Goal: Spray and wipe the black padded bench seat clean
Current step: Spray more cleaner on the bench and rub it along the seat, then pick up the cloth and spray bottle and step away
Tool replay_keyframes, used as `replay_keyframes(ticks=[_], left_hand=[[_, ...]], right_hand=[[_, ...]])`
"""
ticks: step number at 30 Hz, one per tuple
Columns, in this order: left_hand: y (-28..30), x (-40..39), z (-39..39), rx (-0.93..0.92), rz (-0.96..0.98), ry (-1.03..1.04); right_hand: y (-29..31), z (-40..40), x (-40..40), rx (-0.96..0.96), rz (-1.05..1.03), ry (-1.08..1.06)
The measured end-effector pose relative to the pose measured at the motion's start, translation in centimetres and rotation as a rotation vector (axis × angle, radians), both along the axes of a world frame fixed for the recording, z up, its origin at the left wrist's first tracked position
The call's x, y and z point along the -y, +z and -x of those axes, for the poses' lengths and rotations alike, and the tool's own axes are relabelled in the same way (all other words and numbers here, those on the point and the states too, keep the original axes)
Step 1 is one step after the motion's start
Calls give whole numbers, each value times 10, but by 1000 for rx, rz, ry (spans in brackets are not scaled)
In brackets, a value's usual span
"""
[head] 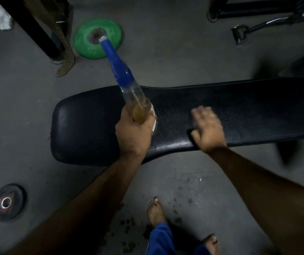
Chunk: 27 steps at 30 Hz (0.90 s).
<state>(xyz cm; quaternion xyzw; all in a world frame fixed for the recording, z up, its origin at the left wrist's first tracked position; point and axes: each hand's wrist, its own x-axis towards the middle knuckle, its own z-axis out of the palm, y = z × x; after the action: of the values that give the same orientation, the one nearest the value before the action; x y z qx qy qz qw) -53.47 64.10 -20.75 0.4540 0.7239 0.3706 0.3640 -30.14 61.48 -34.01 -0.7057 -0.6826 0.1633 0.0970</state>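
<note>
The black padded bench seat point(85, 126) stretches from centre left to the right edge. My left hand point(134, 133) grips the base of a clear spray bottle point(136, 102) holding yellowish liquid, its blue spray head point(114, 59) pointing up and away to the left. My right hand point(209, 128) lies flat on the pad near its front edge, fingers spread and blurred. No cloth shows under that hand.
A green weight plate point(85, 46) lies on the grey floor behind the bench beside a black rack leg point(35, 28). A dark plate point(7, 202) sits at lower left. A metal handle point(239, 34) lies at upper right. My bare feet point(155, 212) stand before the bench.
</note>
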Motion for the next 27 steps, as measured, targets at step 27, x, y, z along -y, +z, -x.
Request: replay_keyframes(ticks=[27], left_hand=[[230, 216, -248, -248, -29, -865]], right_hand=[[312, -144, 339, -482, 0, -859]])
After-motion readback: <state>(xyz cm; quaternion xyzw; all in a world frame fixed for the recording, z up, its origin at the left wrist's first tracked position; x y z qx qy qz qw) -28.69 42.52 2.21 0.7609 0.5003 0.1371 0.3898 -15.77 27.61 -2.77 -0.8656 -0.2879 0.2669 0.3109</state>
